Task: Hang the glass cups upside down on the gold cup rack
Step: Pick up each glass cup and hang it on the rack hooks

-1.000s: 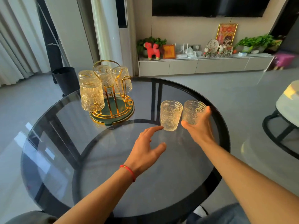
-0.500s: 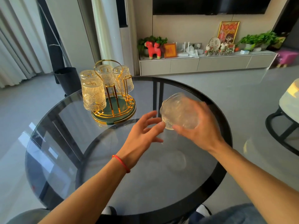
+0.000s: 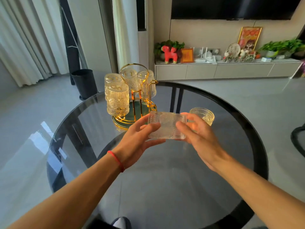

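A black bin point(image 3: 85, 83) stands on the floor beyond the round glass table point(image 3: 79, 129). On the table's far left sits the gold cup rack point(image 3: 137, 103), four glass cups point(image 3: 117, 98) hung upside down on its posts, one front post bare. The left hand point(image 3: 138, 138) and right hand point(image 3: 196, 134) hold a ribbed glass cup point(image 3: 166, 125) on its side between them above the table, fingers curled around each end. Right of it, another cup point(image 3: 202, 115) stands upright on the glass.
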The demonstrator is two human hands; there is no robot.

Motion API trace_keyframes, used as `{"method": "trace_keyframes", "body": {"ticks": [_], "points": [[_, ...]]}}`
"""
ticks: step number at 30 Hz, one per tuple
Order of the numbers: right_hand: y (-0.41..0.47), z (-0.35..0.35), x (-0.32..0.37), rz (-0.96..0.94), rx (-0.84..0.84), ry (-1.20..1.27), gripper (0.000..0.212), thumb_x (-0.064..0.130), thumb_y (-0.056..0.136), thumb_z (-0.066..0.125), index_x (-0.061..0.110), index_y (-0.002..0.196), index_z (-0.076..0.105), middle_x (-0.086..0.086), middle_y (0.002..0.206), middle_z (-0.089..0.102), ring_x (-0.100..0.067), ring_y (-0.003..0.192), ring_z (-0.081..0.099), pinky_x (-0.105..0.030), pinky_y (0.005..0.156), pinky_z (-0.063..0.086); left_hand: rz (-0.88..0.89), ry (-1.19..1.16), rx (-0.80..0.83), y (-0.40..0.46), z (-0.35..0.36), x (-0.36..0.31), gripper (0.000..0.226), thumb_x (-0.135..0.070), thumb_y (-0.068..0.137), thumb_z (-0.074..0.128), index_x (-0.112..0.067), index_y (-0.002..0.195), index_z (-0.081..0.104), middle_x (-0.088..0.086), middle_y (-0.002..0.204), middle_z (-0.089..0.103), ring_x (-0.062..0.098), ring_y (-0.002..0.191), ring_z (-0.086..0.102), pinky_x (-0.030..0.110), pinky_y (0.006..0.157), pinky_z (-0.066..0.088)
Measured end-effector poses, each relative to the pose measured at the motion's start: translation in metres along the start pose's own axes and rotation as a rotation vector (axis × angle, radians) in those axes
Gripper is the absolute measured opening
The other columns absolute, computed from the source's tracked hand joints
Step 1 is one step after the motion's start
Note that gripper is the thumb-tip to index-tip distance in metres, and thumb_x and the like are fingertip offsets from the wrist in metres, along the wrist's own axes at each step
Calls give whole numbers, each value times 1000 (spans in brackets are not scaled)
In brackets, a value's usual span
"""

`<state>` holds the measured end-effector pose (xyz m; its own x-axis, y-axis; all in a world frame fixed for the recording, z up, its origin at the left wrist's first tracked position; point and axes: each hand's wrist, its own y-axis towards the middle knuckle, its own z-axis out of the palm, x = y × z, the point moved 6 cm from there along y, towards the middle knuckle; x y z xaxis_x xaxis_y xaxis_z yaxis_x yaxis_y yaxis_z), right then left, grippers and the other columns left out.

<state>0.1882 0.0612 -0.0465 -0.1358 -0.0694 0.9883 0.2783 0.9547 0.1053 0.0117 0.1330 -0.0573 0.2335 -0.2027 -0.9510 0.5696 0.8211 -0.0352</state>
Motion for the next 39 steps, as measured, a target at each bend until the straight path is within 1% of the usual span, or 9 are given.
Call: {"method": "trace_keyframes", "body": {"ticks": [3,6,8,11,16,19,25,32,39], "points": [[16,2,31,-140,-157,-164,53,50,80,77,35,128,60,9,116,71,-12,105,72,-31,84,58,214,589,-102,5,-26,-11,50,-51,96,56,-27,140,55,-6,135,64,7,124,58,38,103,51],[38,-2,70,-299,-288,-356,59,46,85,75,33,139,55,4,134,66,-20,114,67,-41,94,57,283,1185,-165,11,-39,-2,53,-44,97,56,-22,145,50,1,155,44,20,144,34,48,118,32],[55,-2,93,-365,-342,-467,62,47,87,71,33,144,53,5,142,61,-14,121,62,-32,99,53,300,1353,-139,16,-41,9,61,-40,92,64,-23,147,46,2,163,31,25,152,19,52,122,21],[81,8,120,-410,-317,-570,63,42,88,70,29,148,52,5,147,59,-1,124,51,-8,93,39,351,1419,-161,21,-44,13,65,-41,87,67,-26,147,46,2,165,27,26,153,14,54,123,16],[113,30,132,-425,-199,-748,65,36,90,71,18,150,51,-5,152,55,-22,142,48,-30,116,37,326,1539,-161,24,-45,28,68,-46,84,63,-27,147,44,2,164,28,25,152,14,53,121,19],[128,39,132,-373,-189,-793,66,38,85,74,22,147,54,-3,151,57,-24,140,51,-42,115,42,302,1555,-174,26,-46,31,65,-47,85,61,-26,145,48,2,164,28,25,153,13,52,120,20],[148,51,113,-242,-181,-881,60,44,81,75,24,134,55,-6,138,61,-27,120,58,-33,86,44,235,1494,-158,27,-47,34,53,-44,86,62,-23,135,59,1,166,24,23,154,9,56,121,22],[153,69,95,-256,-106,-998,61,44,85,73,22,140,58,-11,139,62,-30,126,58,-38,99,48,214,1521,-159,27,-45,32,47,-47,87,61,-24,129,62,0,165,24,24,153,10,56,121,23],[146,72,82,-319,-46,-1070,65,47,91,69,23,148,48,-9,144,55,-31,126,57,-44,97,53,218,1540,-170,27,-46,32,46,-47,88,61,-25,128,62,0,166,24,23,154,10,59,119,25]]}}
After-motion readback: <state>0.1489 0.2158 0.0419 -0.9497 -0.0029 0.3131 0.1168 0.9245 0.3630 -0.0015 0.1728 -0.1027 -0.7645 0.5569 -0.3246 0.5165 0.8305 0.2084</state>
